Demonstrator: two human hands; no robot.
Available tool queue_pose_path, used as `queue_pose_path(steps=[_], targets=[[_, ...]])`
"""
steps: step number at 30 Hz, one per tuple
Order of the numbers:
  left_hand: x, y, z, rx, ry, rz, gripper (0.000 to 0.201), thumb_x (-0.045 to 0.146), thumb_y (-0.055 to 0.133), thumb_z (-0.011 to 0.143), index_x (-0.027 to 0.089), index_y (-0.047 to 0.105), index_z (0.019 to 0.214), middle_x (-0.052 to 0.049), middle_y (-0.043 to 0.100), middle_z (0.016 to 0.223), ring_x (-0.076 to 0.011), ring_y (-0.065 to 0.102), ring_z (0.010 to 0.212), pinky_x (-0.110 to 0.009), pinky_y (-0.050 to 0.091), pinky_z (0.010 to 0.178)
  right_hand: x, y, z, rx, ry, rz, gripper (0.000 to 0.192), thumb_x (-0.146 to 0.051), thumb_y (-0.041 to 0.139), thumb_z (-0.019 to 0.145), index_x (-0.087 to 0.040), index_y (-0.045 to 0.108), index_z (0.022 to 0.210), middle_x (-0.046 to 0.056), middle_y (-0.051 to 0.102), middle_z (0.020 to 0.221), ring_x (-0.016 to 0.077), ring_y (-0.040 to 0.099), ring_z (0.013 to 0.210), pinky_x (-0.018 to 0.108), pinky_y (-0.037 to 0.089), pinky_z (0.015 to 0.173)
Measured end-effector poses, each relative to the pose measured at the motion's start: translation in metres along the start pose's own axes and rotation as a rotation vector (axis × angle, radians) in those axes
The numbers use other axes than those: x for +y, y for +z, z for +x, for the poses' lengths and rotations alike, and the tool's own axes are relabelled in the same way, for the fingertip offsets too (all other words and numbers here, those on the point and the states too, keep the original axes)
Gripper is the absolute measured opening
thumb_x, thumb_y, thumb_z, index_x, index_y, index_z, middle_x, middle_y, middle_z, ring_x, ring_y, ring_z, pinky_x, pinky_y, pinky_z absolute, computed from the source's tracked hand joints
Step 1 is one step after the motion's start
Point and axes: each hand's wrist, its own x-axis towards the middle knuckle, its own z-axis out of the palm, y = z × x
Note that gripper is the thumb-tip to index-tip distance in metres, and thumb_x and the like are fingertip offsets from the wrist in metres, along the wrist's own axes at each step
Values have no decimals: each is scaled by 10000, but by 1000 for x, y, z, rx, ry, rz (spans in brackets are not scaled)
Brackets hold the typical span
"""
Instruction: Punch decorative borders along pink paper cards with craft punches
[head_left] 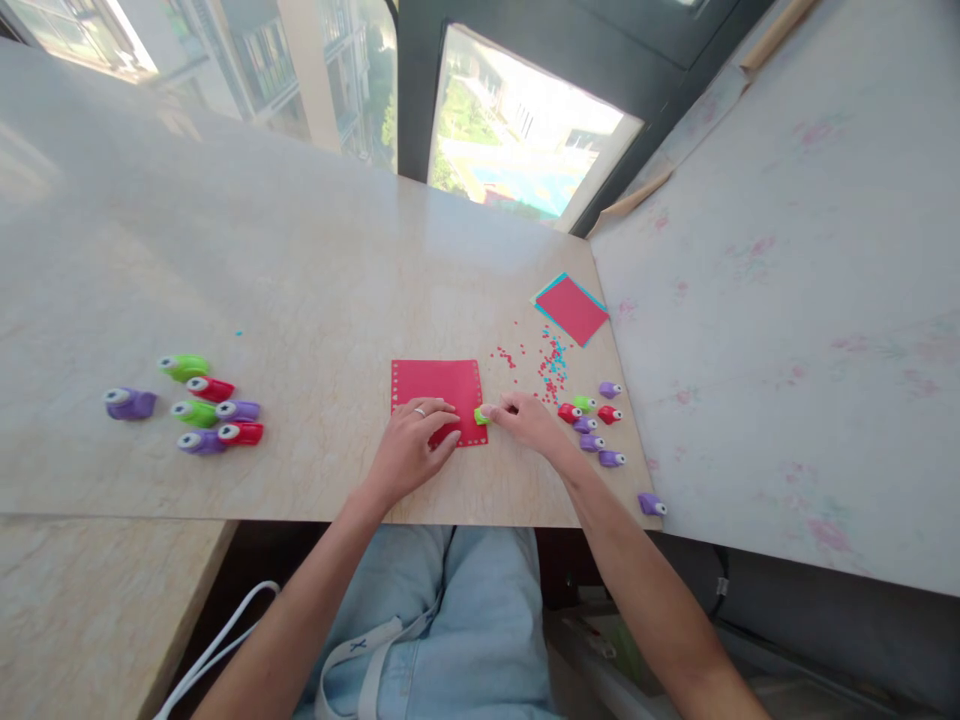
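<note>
— What's under the hands?

— A red paper sheet (pixel 437 392), lying flat on the bench (pixel 300 280) near its front edge, a bit right of the middle. Small holes run along its near and left borders.

— And the hands themselves?

— The left hand (pixel 411 445) lies on the sheet's near edge, fingers spread flat and pressing it down; there's a ring on one finger. The right hand (pixel 529 420) pinches a small green punch (pixel 481 415) at the sheet's near right corner, fingertips closed around it, the punch touching the paper's edge.

— What's around that?

— Just right of the right hand, a cluster of small punches (pixel 591 425), purple, red and green, and one more purple punch (pixel 650 503) apart from them at the bench's near right corner. Farther back, red and blue paper bits (pixel 551 365) are scattered, and beyond them sits a red square on a blue one (pixel 572 308). Well off to the left, a group of larger punches (pixel 199 408) in green, red and purple. A window (pixel 517 140) lies at the far side.
</note>
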Motion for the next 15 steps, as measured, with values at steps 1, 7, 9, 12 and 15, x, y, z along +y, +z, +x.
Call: queue_pose_path(steps=[1,7,9,12,15], targets=[[0,0,0,3,3,-2,113,261,623,908,203,702,962,-76,710,1070,-250,626,1035,-430,492,918,-1,-1,0,-10,0,-13,401,-493,555,796,-210,395,561,-51,387,548,107,381,552,256,263,537],[0,0,0,3,5,-13,108,251,623,905,200,705,952,-79,713,1064,-251,632,1031,-428,493,915,1,-3,2,-43,-3,-15,413,-526,542,795,-210,403,569,-54,378,561,104,375,556,255,255,536],[-1,0,0,4,3,-21,107,249,623,904,201,707,949,-77,714,1057,-246,635,1022,-424,491,913,4,-3,3,-49,1,21,430,-551,552,780,-211,397,568,-58,358,562,99,355,551,254,243,529],[-1,0,0,16,-4,-29,102,239,632,895,200,710,947,-74,718,1041,-241,639,1007,-421,488,911,9,-2,4,-56,27,95,472,-592,582,749,-216,371,558,-67,316,552,89,309,533,253,218,514],[0,0,0,24,-11,-34,90,224,638,885,198,709,934,-71,725,1015,-238,644,990,-413,488,901,12,0,3,-64,55,167,500,-616,604,738,-218,366,550,-73,310,530,85,282,510,254,201,501]])
